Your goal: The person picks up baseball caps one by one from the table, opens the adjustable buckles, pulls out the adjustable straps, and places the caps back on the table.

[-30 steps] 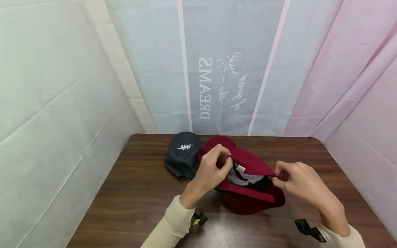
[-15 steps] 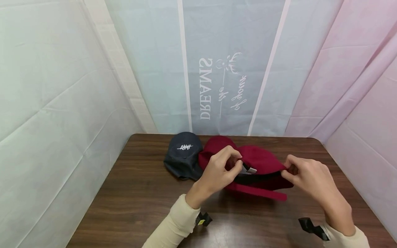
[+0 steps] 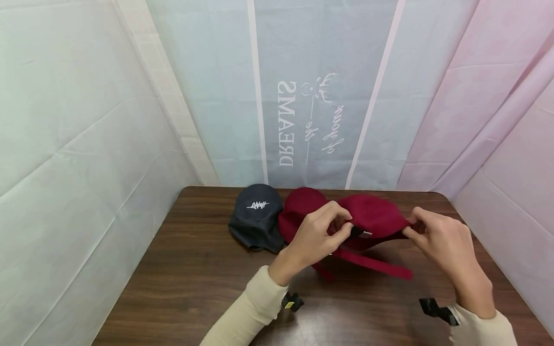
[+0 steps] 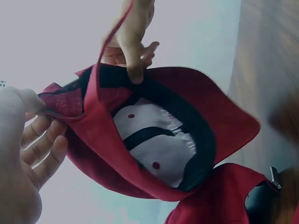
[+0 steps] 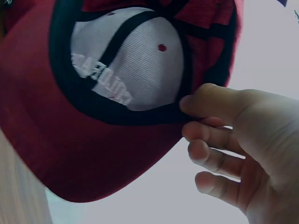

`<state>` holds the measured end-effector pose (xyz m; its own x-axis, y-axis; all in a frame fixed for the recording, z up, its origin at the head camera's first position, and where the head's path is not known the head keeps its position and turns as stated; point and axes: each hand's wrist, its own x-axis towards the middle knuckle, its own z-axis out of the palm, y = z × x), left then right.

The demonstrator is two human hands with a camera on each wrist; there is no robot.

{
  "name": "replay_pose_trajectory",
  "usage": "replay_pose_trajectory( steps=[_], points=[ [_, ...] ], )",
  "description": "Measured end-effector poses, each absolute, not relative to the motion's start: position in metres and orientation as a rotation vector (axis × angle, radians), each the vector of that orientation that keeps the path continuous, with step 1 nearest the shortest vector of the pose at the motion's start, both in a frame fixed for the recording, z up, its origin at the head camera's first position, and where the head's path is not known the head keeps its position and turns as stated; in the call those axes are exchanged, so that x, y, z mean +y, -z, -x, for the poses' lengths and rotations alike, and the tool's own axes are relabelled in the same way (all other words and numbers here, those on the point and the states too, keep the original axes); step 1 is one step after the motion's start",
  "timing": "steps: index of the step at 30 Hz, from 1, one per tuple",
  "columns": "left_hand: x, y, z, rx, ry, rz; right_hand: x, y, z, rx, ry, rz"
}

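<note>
Both hands hold a dark red cap (image 3: 374, 215) over the table. My left hand (image 3: 318, 234) pinches its left edge near a small white tag. At the opposite edge, my right hand (image 3: 443, 245) pinches the rim between thumb and fingers. A long red strap (image 3: 376, 265) hangs loose from the front side. In the left wrist view the cap's inside (image 4: 161, 144) shows whitish panels and a dark sweatband; the right wrist view shows the brim (image 5: 93, 154) pointing down. Another red cap (image 3: 303, 204) lies just left of the held one, partly hidden by my left hand.
A dark navy cap (image 3: 256, 218) with white lettering lies at the back left, touching the resting red cap. The brown wooden table (image 3: 195, 288) ends at a fabric backdrop (image 3: 229, 120). Fabric walls stand on both sides.
Both hands have moved right and away from me with the cap. Its opening, which faced up toward me, has turned down, so the outer crown now shows. The other caps are more visible.
</note>
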<state>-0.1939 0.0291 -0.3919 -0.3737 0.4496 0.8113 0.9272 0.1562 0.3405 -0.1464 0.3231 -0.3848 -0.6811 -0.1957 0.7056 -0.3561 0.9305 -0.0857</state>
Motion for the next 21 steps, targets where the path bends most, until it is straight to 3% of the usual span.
replay_pose_trajectory(
  steps=[21],
  points=[
    [0.060, 0.405, 0.207, -2.037, 1.060, 1.300, 0.350, 0.419, 0.183, -2.132, -0.369, -0.296]
  ],
)
